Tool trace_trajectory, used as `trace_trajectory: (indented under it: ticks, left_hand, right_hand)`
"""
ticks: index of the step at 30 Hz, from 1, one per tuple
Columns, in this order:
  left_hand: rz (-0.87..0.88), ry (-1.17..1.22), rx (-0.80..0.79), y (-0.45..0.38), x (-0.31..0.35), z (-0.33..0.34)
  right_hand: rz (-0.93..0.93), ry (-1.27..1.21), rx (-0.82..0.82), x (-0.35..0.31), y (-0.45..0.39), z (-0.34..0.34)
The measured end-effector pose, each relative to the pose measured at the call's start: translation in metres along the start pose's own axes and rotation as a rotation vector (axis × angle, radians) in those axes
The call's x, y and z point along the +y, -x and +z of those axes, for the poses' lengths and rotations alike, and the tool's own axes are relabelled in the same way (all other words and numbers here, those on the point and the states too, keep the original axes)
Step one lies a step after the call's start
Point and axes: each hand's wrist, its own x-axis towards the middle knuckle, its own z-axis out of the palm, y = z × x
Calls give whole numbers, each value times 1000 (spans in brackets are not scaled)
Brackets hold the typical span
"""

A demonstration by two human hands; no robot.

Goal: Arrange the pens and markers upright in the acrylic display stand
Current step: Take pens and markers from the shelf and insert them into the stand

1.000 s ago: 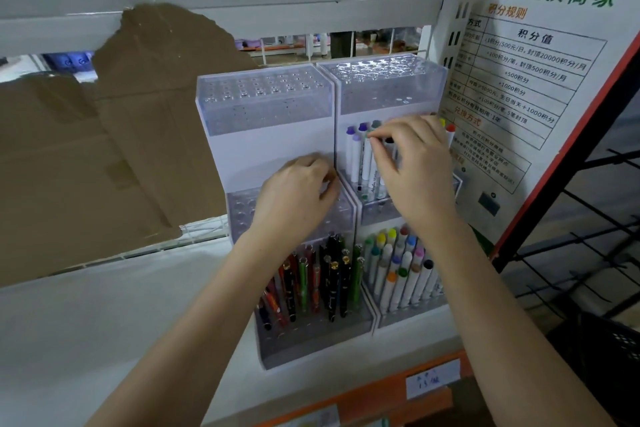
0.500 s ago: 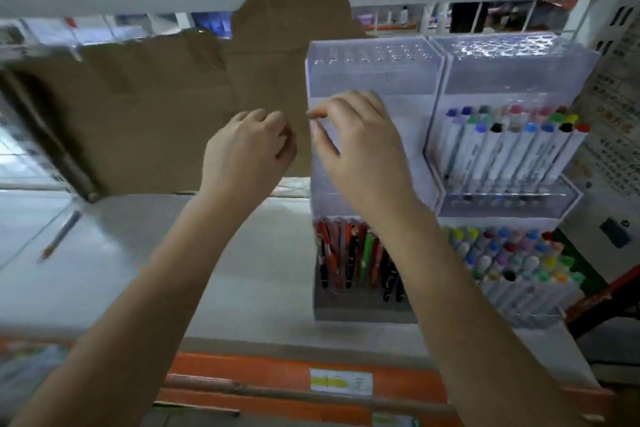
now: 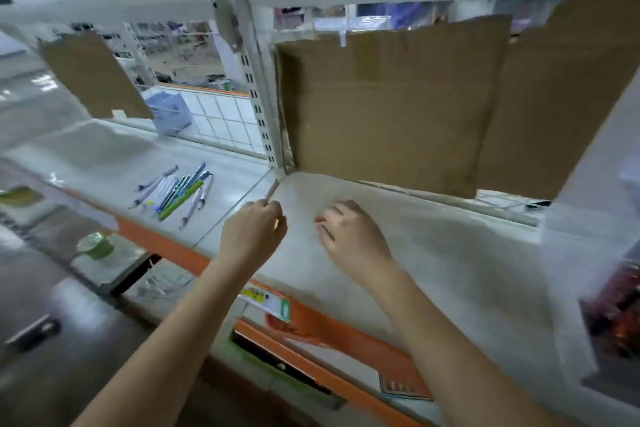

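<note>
A loose bundle of grey, white, blue and green pens [image 3: 173, 191] lies flat on the pale white shelf [image 3: 433, 253], well left of both hands. The left hand [image 3: 254, 236] hovers over the shelf with its grip curled round one thin pale pen [image 3: 271, 190], whose tip points up toward the shelf's white upright post [image 3: 254, 80]. The right hand [image 3: 349, 236] hangs near it, fingers loosely bent, holding nothing. Brown cardboard sheets [image 3: 391, 107] line the back. The clear acrylic display stand [image 3: 609, 270] is a blur at the far right edge.
</note>
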Motion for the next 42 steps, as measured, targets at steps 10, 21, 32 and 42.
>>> trace_trajectory:
  ticks: [10,21,32,42]
  left_hand:
    - [-160,12,-148,-48,-162,37]
    - [-152,65,-219,-150,-226,87]
    - [33,393,-487,-210,-232,95]
    - [475,984,-728,-218,-195,74]
  right_hand:
    - [224,54,-260,-36,-102,116]
    - [443,30,-296,-28,-211,195]
    - [588,-196,-190,-37,-234,198]
    - [794,-246,387,-77,-189,155]
